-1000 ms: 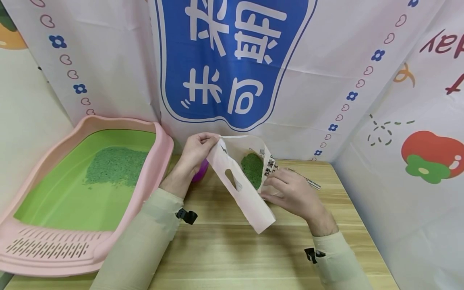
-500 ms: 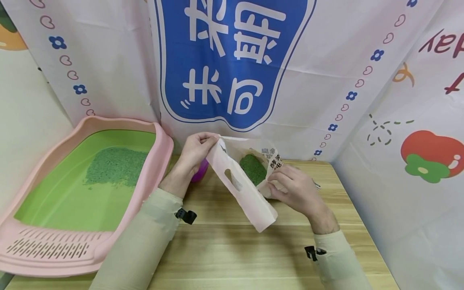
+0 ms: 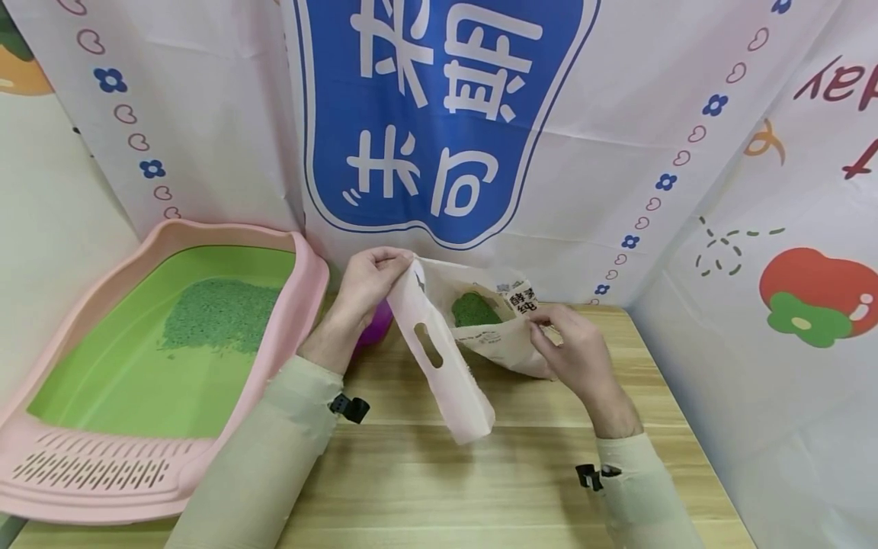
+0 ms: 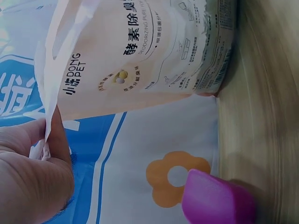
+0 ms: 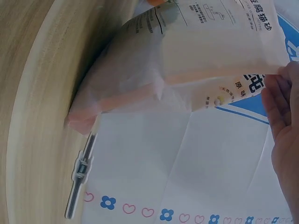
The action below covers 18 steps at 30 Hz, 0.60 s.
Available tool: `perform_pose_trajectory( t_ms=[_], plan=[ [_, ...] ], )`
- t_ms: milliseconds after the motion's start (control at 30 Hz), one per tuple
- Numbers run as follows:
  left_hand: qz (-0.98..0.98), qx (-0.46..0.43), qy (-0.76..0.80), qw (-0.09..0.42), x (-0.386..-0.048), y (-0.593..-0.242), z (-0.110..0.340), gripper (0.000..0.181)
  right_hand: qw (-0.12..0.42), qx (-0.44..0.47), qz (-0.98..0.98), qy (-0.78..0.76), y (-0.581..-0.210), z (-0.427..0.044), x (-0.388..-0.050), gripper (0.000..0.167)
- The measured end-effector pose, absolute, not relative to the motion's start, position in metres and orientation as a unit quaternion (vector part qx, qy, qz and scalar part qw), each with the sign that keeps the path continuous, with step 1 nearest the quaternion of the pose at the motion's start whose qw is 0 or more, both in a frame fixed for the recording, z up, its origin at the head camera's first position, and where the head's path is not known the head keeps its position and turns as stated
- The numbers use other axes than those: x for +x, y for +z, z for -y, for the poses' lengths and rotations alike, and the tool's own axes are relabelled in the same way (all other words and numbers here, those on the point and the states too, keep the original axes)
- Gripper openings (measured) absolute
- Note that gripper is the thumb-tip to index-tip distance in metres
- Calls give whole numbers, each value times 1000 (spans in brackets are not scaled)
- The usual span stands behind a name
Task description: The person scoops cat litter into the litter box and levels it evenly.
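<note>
A cat litter bag (image 3: 511, 347) stands at the back of the wooden table, its top spread apart. Green litter (image 3: 475, 309) shows inside. My left hand (image 3: 366, 286) pinches the bag's upper left corner between thumb and fingers. From that corner a pale strip with a handle hole (image 3: 463, 396) hangs towards me; whether it is still joined to the bag is unclear. My right hand (image 3: 579, 351) pinches the bag's upper right edge, drawn outward. Printed lettering covers the bag's side (image 4: 154, 56) in the left wrist view.
At the left stands a pink litter box (image 3: 314, 267) with green litter (image 3: 219, 313) on its green floor. A purple plastic object (image 4: 217, 200), partly hidden, lies behind my left hand. Beside the bag is a thin pen-like tool (image 5: 80, 170). Printed cloth hangs behind.
My right hand has moved right and slightly up with the bag's edge, widening the mouth and bringing the front wall into view. The strip's lower end has swung left. My left hand has barely moved.
</note>
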<state>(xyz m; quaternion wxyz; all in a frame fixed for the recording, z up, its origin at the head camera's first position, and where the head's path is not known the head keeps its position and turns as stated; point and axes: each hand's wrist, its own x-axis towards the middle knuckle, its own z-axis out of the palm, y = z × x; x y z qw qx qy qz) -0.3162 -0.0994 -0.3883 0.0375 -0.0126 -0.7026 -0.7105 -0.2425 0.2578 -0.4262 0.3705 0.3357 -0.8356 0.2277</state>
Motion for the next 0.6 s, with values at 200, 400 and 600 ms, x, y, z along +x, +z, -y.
perform_pose_trajectory(
  t_ms=[200,400,600],
  plan=[
    [708,-26,-705,39,-312,-383,104,36,367,286,835,293,-427,-261,-245,17],
    [731,-37,-680,49,-304,-373,108,38,358,238,830,354,-424,-266,-246,10],
    [731,-43,-677,72,-296,-357,111,36,348,191,825,402,-422,-271,-247,8]
  ],
)
